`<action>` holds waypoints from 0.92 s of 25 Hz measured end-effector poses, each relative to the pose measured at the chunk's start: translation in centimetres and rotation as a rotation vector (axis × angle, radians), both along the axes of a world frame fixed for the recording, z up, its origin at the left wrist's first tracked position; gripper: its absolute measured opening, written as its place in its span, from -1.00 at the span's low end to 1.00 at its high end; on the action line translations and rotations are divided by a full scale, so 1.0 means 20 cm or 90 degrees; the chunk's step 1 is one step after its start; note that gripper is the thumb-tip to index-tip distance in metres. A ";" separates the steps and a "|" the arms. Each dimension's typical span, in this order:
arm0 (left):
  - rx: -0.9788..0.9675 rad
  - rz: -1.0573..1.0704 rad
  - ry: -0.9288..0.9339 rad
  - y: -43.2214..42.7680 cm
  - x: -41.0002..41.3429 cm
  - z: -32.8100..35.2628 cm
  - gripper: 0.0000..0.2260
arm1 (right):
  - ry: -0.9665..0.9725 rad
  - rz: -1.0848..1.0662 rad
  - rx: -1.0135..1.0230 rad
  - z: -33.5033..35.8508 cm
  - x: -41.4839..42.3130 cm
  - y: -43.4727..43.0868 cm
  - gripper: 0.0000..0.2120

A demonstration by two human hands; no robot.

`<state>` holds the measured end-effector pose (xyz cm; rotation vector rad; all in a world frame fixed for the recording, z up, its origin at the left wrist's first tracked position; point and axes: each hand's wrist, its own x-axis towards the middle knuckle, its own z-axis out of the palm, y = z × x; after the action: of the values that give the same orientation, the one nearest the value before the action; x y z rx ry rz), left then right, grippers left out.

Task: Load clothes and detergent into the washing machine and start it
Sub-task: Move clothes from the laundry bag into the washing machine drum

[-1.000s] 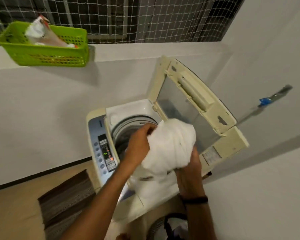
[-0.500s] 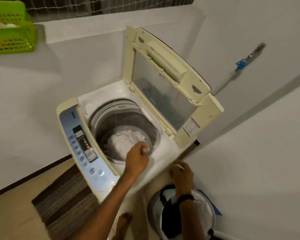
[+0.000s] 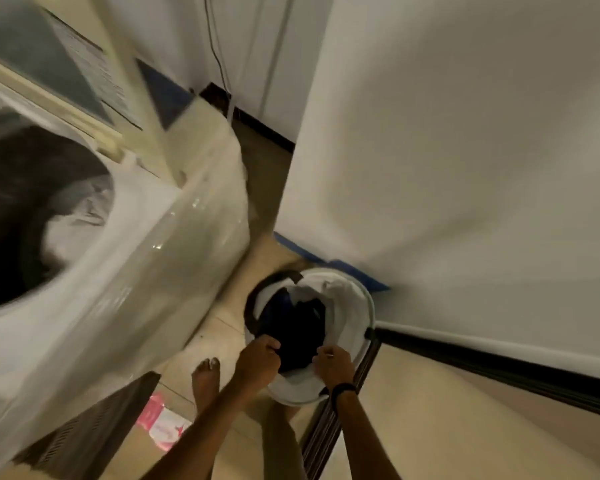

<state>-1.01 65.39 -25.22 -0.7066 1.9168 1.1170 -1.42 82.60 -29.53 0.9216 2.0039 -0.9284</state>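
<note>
Head: left hand (image 3: 258,356), right hand (image 3: 334,365) grip dark cloth (image 3: 291,327) in round hamper (image 3: 365,301).

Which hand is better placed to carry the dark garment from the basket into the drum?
Left, probably: both hands grip the dark garment in the basket, but the left hand sits nearer the open drum; the right hand would reach across.

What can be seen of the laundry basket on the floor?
The laundry basket is round and white, apparently soft fabric, with a dark band along part of its rim. It stands upright on the floor between the washing machine and the wall. Inside lie white cloth and a dark garment, which the left hand and right hand grip.
</note>
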 end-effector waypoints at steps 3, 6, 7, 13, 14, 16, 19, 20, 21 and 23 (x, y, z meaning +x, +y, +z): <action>-0.027 0.017 -0.068 0.15 0.00 -0.57 -0.67 | -0.089 0.136 0.017 -0.61 -0.01 0.12 -0.73; -0.045 0.035 -0.091 0.26 0.00 -1.12 -0.63 | -0.179 0.209 -0.024 -1.27 -0.03 0.16 -0.86; -0.051 0.031 -0.088 0.29 -0.01 -1.27 -0.63 | -0.192 0.234 -0.018 -1.50 -0.02 0.17 -0.61; -0.063 0.025 -0.093 0.30 0.03 -1.79 -0.67 | -0.229 0.298 -0.013 -2.29 0.15 0.12 -0.23; -0.064 0.041 -0.099 0.28 0.04 -1.80 -0.68 | -0.206 0.312 0.012 -2.28 0.16 0.09 -0.40; -0.066 0.061 -0.110 0.26 0.06 -1.71 -0.67 | -0.164 0.294 0.020 -2.06 0.14 0.03 -0.62; -0.031 0.045 -0.111 0.24 0.06 -1.45 -0.57 | -0.090 0.309 0.059 -1.51 0.04 0.00 -0.84; -0.008 0.026 -0.093 0.24 0.06 -1.37 -0.49 | -0.057 0.310 0.054 -1.31 0.02 0.01 -0.84; 0.005 -0.015 -0.072 0.23 0.07 -1.26 -0.38 | -0.025 0.290 0.058 -1.08 -0.01 0.03 -0.77; -0.021 -0.153 -0.032 0.20 0.07 -1.10 -0.10 | 0.067 0.231 0.034 -0.64 -0.04 0.08 -0.68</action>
<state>0.34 69.34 -47.24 -0.5011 1.9229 0.9129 -2.12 84.22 -42.38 0.5179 2.1990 -0.7343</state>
